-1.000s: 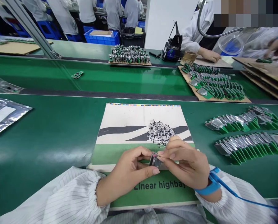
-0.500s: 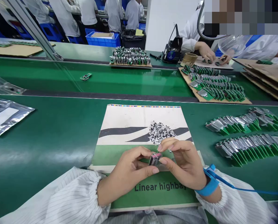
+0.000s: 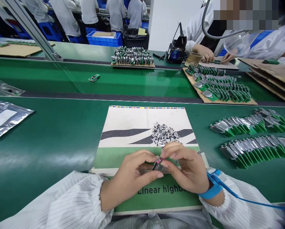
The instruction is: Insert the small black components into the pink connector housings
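My left hand [image 3: 132, 175] grips a small circuit board [image 3: 157, 164] between thumb and fingers, over the printed cardboard sheet [image 3: 125, 116]. The board carries a grey metal-like part and a pink patch, with thin wire-like pins at its upper end. Thumb and forefinger of my right hand [image 3: 186, 168] close on the board's upper right end; whether a tiny part sits between them is hidden. Just beyond my right fingers lies a pile of small black components with thin metal leads [image 3: 165, 135]. A blue wrist strap [image 3: 212, 187] circles my right wrist.
Two rows of circuit boards [image 3: 259, 149] stand at the right. Beyond the dark rail, a green conveyor belt [image 3: 61, 79] carries a single board [image 3: 94, 78] and a board-filled cardboard [image 3: 196, 90]. A silver bag [image 3: 10, 119] lies left. A co-worker's hands [image 3: 205, 53] work across the belt.
The single board on the belt has moved slightly right. In my hands the held board has tilted a little, and my right fingers have closed in on its upper end.
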Motion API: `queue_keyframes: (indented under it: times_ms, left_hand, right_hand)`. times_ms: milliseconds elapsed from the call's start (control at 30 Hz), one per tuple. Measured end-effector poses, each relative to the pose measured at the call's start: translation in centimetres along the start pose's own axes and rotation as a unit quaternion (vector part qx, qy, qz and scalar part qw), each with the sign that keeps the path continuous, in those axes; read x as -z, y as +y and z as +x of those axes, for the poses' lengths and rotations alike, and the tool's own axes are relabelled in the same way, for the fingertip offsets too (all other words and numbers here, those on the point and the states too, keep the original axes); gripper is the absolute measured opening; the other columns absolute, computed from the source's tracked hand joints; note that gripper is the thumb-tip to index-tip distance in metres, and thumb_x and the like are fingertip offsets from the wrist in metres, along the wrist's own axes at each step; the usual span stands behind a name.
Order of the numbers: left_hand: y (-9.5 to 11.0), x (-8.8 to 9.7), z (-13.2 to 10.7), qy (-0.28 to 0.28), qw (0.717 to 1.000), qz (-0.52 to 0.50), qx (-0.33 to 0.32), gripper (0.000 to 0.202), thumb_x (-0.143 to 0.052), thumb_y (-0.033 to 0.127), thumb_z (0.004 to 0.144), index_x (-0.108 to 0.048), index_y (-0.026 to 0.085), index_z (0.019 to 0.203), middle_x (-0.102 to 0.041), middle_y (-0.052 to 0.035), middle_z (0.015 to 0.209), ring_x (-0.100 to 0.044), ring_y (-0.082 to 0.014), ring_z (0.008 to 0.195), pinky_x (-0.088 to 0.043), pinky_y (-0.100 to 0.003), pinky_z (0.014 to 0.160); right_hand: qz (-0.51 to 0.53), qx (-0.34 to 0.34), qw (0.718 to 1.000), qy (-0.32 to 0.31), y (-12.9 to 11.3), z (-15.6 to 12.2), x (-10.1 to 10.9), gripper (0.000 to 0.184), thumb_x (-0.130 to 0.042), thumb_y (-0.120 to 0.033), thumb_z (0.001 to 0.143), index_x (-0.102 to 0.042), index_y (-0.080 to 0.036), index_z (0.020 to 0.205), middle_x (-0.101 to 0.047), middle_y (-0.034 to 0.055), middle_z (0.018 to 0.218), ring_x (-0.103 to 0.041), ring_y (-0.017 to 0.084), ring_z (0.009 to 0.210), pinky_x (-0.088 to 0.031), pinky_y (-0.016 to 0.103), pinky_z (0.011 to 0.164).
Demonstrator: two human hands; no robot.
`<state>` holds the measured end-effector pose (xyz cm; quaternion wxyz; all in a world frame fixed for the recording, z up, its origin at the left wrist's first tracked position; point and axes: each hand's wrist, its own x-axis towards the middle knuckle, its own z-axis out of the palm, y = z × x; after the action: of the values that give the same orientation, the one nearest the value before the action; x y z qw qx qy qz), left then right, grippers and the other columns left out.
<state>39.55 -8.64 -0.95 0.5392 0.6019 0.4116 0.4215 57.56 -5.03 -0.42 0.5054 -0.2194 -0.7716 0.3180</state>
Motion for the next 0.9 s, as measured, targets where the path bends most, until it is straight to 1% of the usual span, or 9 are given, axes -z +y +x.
queue_keyframes:
  times_ms: [200,367,467,533,600,667,733,833,900]
  left_hand:
    - [-0.06,0.34,0.09,0.008,0.995,0.082,-0.051,0.014,-0.071,0.031,0.081,-0.067,0.020,0.090,-0.067,-0.0052,0.088,-0.058,-0.0133,0.067,-0.048,-0.022,0.055]
    - [0.03,0.43,0.16,0.011,0.988,0.131,-0.085,0.014,-0.068,0.030,0.083,-0.066,0.019,0.091,-0.067,-0.0064,0.086,-0.061,-0.0145,0.068,-0.050,-0.023,0.058]
    - [0.10,0.44,0.19,0.016,0.981,0.162,-0.102,0.014,-0.068,0.031,0.083,-0.066,0.019,0.091,-0.069,-0.0065,0.086,-0.063,-0.0145,0.067,-0.051,-0.023,0.058]
    - [0.15,0.45,0.21,0.022,0.978,0.178,-0.109,0.014,-0.069,0.030,0.083,-0.066,0.020,0.091,-0.071,-0.0065,0.087,-0.065,-0.0155,0.069,-0.052,-0.024,0.060]
    - [0.19,0.46,0.24,0.024,0.975,0.187,-0.114,0.013,-0.070,0.029,0.082,-0.067,0.020,0.091,-0.071,-0.0061,0.087,-0.066,-0.0160,0.071,-0.052,-0.024,0.060]
    - [0.22,0.47,0.27,0.027,0.975,0.190,-0.116,0.013,-0.071,0.028,0.081,-0.067,0.020,0.090,-0.071,-0.0059,0.086,-0.065,-0.0153,0.068,-0.052,-0.023,0.058]
    - [0.25,0.47,0.28,0.027,0.975,0.188,-0.119,0.013,-0.071,0.028,0.081,-0.067,0.020,0.089,-0.071,-0.0060,0.085,-0.065,-0.0151,0.067,-0.052,-0.023,0.058]
    - [0.32,0.50,0.27,0.023,0.976,0.176,-0.128,0.014,-0.072,0.027,0.081,-0.067,0.019,0.091,-0.071,-0.0067,0.088,-0.067,-0.0160,0.072,-0.054,-0.024,0.063]
    - [0.35,0.55,0.26,0.020,0.976,0.170,-0.135,0.015,-0.072,0.025,0.080,-0.066,0.019,0.092,-0.072,-0.0069,0.090,-0.069,-0.0164,0.076,-0.055,-0.024,0.067]
  right_hand:
    - [-0.007,0.000,1.000,0.006,-0.03,0.02,-0.06,0.025,-0.056,-0.007,0.087,-0.050,-0.026,0.103,-0.064,0.0033,0.082,-0.065,0.019,0.079,-0.059,0.036,0.067]
    - [-0.007,0.020,1.000,-0.008,-0.03,0.11,0.09,0.028,-0.055,-0.004,0.086,-0.049,-0.025,0.103,-0.063,0.0036,0.082,-0.064,0.018,0.077,-0.059,0.035,0.066]
    - [-0.024,0.024,0.999,-0.013,-0.08,0.27,0.12,0.026,-0.055,-0.007,0.088,-0.049,-0.026,0.104,-0.063,0.0030,0.079,-0.064,0.018,0.077,-0.059,0.034,0.066]
    - [-0.034,0.026,0.999,-0.018,-0.13,0.37,0.13,0.023,-0.054,-0.010,0.090,-0.048,-0.027,0.104,-0.063,0.0022,0.078,-0.065,0.018,0.076,-0.060,0.033,0.064]
    - [-0.040,0.031,0.999,-0.021,-0.15,0.43,0.15,0.022,-0.054,-0.011,0.090,-0.048,-0.027,0.104,-0.063,0.0017,0.077,-0.065,0.018,0.075,-0.060,0.033,0.065]
    - [-0.038,0.030,0.999,-0.024,-0.12,0.42,0.18,0.023,-0.054,-0.010,0.090,-0.048,-0.027,0.103,-0.063,0.0018,0.078,-0.065,0.018,0.076,-0.060,0.032,0.065]
    - [-0.023,0.023,0.999,-0.021,-0.01,0.31,0.21,0.021,-0.054,-0.011,0.090,-0.049,-0.027,0.103,-0.063,0.0024,0.079,-0.065,0.018,0.078,-0.060,0.033,0.066]
    - [0.015,0.004,1.000,-0.008,0.29,0.02,0.31,0.015,-0.053,-0.018,0.093,-0.049,-0.025,0.106,-0.062,0.0051,0.086,-0.063,0.019,0.083,-0.058,0.038,0.071]
    - [0.034,-0.007,0.999,-0.007,0.48,-0.11,0.50,0.015,-0.051,-0.022,0.094,-0.049,-0.024,0.110,-0.062,0.0068,0.090,-0.062,0.020,0.087,-0.057,0.041,0.076]
